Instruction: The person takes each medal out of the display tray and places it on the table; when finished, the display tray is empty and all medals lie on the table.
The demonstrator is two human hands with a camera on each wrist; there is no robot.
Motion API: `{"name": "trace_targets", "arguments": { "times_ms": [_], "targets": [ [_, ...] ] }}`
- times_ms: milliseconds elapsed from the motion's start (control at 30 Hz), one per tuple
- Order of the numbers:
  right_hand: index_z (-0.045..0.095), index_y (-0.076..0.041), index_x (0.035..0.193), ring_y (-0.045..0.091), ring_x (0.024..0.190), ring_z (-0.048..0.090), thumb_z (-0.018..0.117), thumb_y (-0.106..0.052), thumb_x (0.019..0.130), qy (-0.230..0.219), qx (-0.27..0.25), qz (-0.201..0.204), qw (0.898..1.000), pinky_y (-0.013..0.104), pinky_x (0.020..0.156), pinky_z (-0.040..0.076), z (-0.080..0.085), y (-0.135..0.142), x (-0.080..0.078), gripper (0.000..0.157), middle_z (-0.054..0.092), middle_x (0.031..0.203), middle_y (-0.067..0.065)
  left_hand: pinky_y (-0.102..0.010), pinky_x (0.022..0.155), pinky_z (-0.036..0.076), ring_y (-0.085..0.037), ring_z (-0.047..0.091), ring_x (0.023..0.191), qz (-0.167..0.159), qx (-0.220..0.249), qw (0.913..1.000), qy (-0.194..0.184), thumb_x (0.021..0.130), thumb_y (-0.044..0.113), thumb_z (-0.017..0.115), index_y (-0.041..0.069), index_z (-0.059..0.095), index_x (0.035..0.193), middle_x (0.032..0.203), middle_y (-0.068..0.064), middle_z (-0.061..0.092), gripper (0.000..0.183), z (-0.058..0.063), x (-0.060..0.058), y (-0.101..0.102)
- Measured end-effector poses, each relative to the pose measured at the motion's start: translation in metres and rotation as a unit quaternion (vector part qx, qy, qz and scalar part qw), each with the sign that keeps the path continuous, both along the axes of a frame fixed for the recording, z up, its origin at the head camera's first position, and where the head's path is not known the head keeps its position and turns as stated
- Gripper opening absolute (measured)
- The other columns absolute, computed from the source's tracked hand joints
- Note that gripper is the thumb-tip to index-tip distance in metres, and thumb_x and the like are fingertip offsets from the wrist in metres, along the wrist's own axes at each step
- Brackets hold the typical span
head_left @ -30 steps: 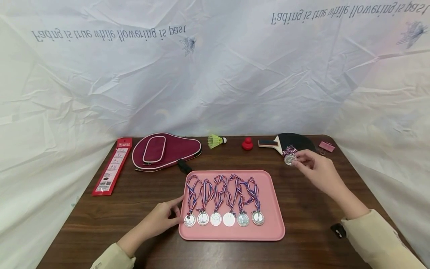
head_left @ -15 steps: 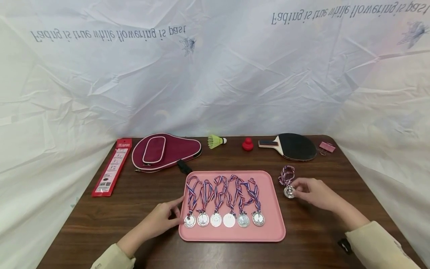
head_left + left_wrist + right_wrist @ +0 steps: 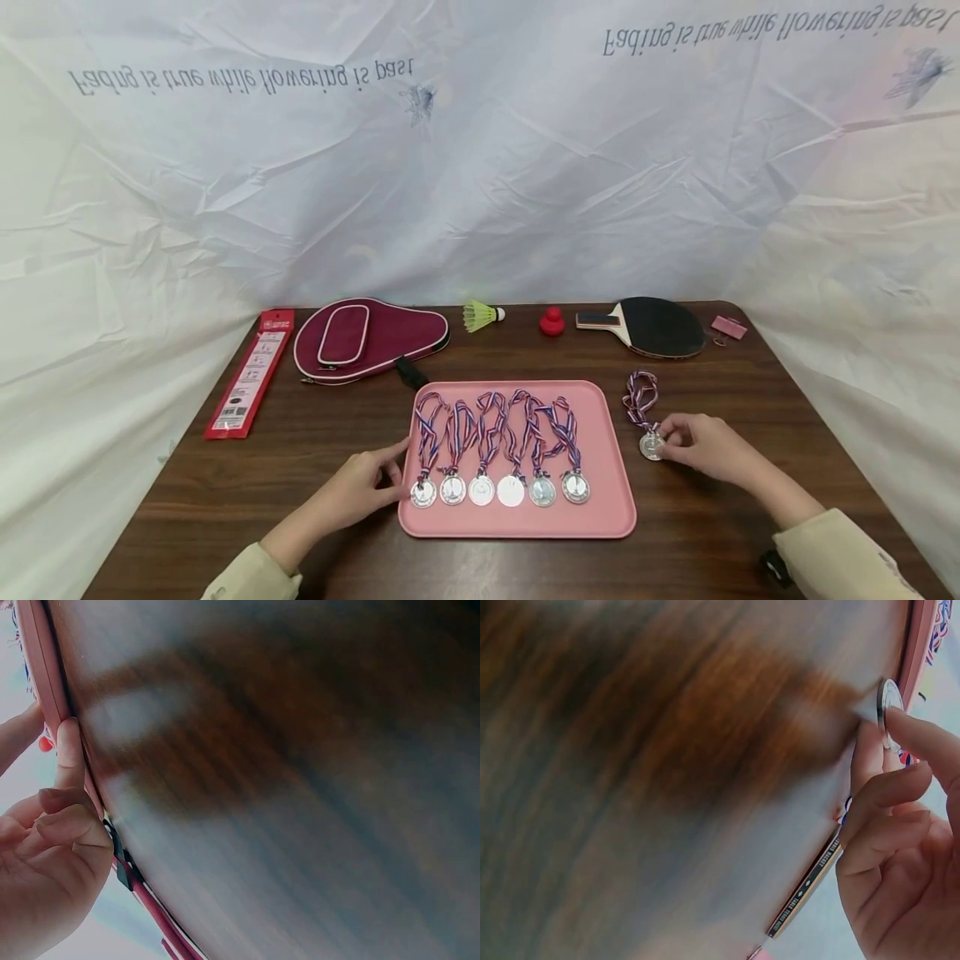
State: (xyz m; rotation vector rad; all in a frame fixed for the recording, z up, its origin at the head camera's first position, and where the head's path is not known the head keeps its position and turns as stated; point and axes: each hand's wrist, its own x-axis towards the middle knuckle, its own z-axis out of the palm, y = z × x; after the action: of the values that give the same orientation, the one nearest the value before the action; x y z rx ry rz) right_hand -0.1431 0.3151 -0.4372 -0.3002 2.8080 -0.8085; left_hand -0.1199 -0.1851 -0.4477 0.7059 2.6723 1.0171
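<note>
Right of the tray, my right hand [image 3: 716, 450] pinches a silver medal [image 3: 652, 446] at its edge between thumb and fingers. The medal's striped ribbon [image 3: 640, 398] trails away toward the back of the table. In the right wrist view the medal [image 3: 890, 711] stands edge-on between the fingertips, close over the wood. My left hand [image 3: 363, 490] touches the left side of a pink tray [image 3: 517, 523] with a spread thumb and forefinger; in the left wrist view the forefinger [image 3: 70, 754] lies straight against the tray's side. Several silver medals [image 3: 512, 491] lie in a row on the tray, ribbons pointing backward.
Along the back of the table lie a maroon paddle case [image 3: 405, 329], a yellow shuttlecock [image 3: 482, 315], a small red knobbed object [image 3: 552, 322], a table tennis paddle [image 3: 663, 327] and a pink binder clip [image 3: 729, 327]. A red packet [image 3: 253, 375] lies at the left. White cloth [image 3: 480, 167] hangs behind.
My right hand has brought the medal from in front of the paddle toward the near side, to beside the tray's right edge. The left hand and tray have stayed in place.
</note>
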Motion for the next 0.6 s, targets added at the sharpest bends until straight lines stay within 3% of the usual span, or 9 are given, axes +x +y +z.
{"name": "trace_targets", "arguments": {
  "times_ms": [600],
  "targets": [
    [0.064, -0.01, 0.098, 0.012, 0.063, 0.047, 0.074, -0.033, 0.07, 0.017, 0.033, -0.039, 0.999, 0.032, 0.06, 0.037, -0.0004, -0.0002, 0.0021, 0.038, 0.054, 0.07, -0.006, -0.02, 0.046, 0.035, -0.005, 0.042, 0.05, 0.008, 0.02, 0.9998, -0.003, 0.073, 0.024, 0.074, 0.002, 0.044, 0.129, 0.068, 0.01, 0.056, 0.068, -0.0007, -0.0008, -0.0013]
  ]
}}
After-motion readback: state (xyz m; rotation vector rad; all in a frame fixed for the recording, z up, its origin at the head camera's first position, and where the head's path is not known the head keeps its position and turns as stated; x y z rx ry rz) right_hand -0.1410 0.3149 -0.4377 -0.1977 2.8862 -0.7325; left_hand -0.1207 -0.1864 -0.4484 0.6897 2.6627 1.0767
